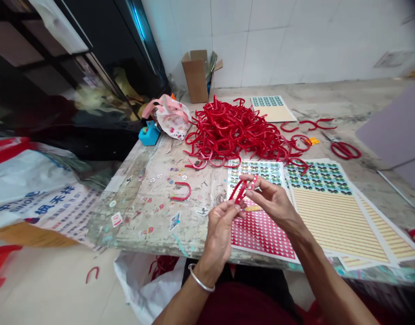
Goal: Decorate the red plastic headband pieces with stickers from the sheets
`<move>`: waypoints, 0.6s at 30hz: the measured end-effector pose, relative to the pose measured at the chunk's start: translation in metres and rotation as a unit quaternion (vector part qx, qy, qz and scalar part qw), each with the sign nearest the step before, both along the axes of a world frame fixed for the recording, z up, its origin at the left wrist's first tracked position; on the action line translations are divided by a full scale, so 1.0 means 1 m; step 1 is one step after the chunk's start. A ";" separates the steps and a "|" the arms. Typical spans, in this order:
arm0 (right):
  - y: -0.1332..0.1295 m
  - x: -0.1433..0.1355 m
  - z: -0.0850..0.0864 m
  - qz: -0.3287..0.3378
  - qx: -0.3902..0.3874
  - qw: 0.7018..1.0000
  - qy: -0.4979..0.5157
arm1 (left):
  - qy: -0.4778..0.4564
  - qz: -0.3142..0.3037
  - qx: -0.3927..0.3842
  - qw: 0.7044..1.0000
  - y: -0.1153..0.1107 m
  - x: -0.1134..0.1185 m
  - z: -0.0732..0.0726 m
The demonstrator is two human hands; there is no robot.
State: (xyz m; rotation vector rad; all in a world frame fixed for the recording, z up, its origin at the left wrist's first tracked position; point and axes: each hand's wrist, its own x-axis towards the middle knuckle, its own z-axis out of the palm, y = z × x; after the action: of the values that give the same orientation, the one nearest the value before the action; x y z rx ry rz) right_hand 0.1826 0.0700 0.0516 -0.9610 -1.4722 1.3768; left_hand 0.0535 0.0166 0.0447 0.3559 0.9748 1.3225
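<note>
Above the red heart-patterned sticker sheet (261, 232), my left hand (224, 223) pinches the lower end of a curved red band (240, 193). My right hand (273, 198) holds its upper part, where a strip with white marks lies on the red. A yellowish stick-like thing (253, 208) shows just below the fingers. Behind my hands a big tangled pile of red bands (231, 131) covers the middle of the table. One loose red band (183, 191) lies to the left of my hands.
Yellow-striped sticker sheets (339, 221) lie at the right, with red-handled scissors (345, 149) behind them. A pink and white bag (173, 119), a blue tape dispenser (149, 134) and a cardboard box (195, 79) stand at the back left. The worn table's edge (153, 246) runs in front.
</note>
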 end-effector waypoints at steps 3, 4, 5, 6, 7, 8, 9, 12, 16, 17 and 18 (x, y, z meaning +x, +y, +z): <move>0.003 0.001 -0.002 0.003 0.008 1.000 -0.007 | -0.007 0.004 -0.011 1.000 0.000 0.001 -0.001; 0.003 0.002 -0.002 0.006 0.010 1.000 -0.008 | -0.009 0.004 -0.014 1.000 0.000 0.001 -0.001; 0.004 0.002 -0.003 0.009 0.011 1.000 -0.008 | -0.009 0.003 -0.015 1.000 0.001 0.002 -0.002; 0.005 0.002 -0.004 0.012 0.012 1.000 -0.009 | -0.008 0.002 -0.015 1.000 0.001 0.002 -0.002; 0.005 0.002 -0.005 0.014 0.015 1.000 -0.012 | -0.008 -0.001 -0.013 1.000 0.001 0.002 -0.003; 0.006 0.003 -0.005 0.013 0.017 1.000 -0.017 | -0.006 -0.001 -0.010 1.000 0.001 0.002 -0.003; 0.007 0.003 -0.006 0.012 0.021 0.999 -0.024 | -0.004 -0.001 -0.009 1.000 0.002 0.002 -0.004; 0.008 0.003 -0.007 0.011 0.032 0.999 -0.043 | 0.002 0.002 -0.008 1.000 0.002 0.002 -0.006; 0.009 0.003 -0.007 0.010 0.044 0.998 -0.052 | 0.003 0.002 -0.007 1.000 0.003 0.003 -0.008; 0.009 0.003 -0.007 0.010 0.044 0.998 -0.051 | 0.004 0.003 -0.008 1.000 0.003 0.003 -0.008; 0.008 0.002 -0.006 0.011 0.043 0.998 -0.050 | 0.003 0.004 -0.011 1.000 0.003 0.003 -0.008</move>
State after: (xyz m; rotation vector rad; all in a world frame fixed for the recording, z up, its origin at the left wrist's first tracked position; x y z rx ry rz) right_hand 0.1850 0.0784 0.0453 -0.9739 -1.6073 1.2861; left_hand 0.0562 0.0198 0.0371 0.3408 0.9962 1.3185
